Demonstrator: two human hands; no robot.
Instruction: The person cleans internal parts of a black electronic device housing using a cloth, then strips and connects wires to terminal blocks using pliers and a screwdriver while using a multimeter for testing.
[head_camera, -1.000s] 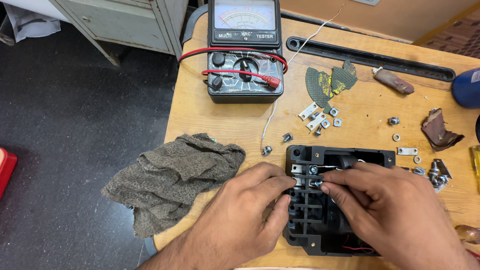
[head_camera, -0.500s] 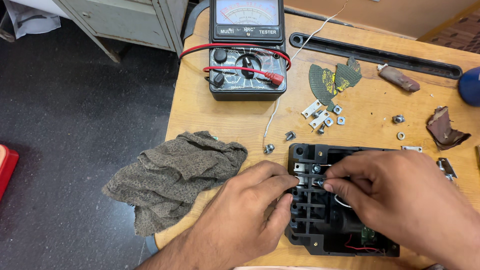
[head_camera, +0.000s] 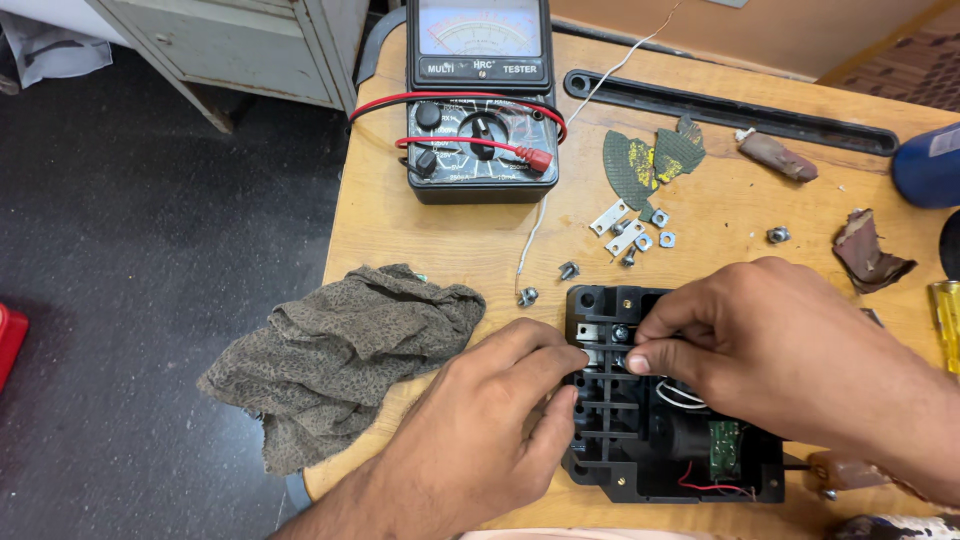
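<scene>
**Both hands on the terminal row of the black housing**

I've got the black plastic housing (head_camera: 640, 440) lying open near the front edge of the wooden surface (head_camera: 720, 215), between the grey rag (head_camera: 340, 355) on its left and a brown scrap (head_camera: 868, 250) further right. My left hand (head_camera: 470, 440) rests on the housing's left wall, fingers curled, index tip pressed beside a small metal terminal plate (head_camera: 592, 355); it steadies rather than grips. My right hand (head_camera: 790, 350) comes in from the right w/ thumb and forefinger pinched shut over the same row; what's between the tips is hidden, can't tell if it's a screw or a wire end.

To do this well, I'd judge: keep the left hand bracing so the housing doesn't slide, work w/ fingertips only, and keep clear of the white wires (head_camera: 680, 395) and the small green circuit board (head_camera: 724, 447) just below. Spare screws and nuts (head_camera: 640, 235) sit loose behind the housing, near the analogue meter (head_camera: 482, 100) w/ its red lead; easy to knock, so I'd keep my wrists low and still.
</scene>
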